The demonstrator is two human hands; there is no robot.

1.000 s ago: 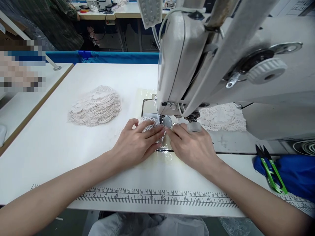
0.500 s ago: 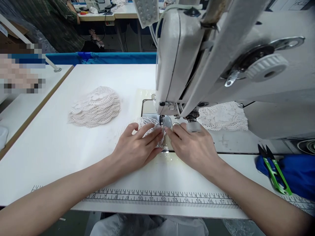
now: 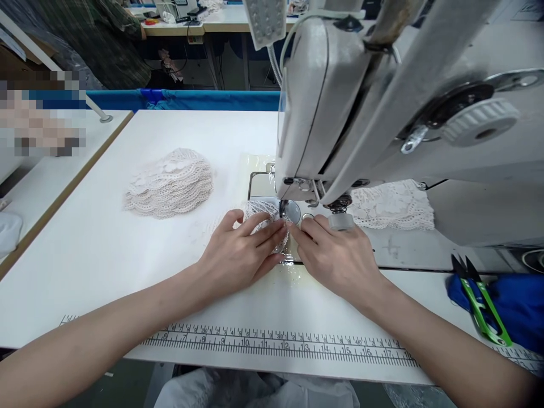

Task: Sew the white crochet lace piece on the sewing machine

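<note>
Partly under left hand (image 3: 238, 249): lace (image 3: 260, 209)

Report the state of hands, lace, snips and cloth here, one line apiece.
White openwork lace piece: partly covered by the left hand.
Left hand: fingers spread on that piece.
Right hand: fingers curled beside it.
Off-white lace stack: layered, untouched.
White scalloped lace on the right: partly hidden.
Green-handled, dark-bladed snips: blades open.
Royal-blue cloth: crumpled beneath the snips.
</note>
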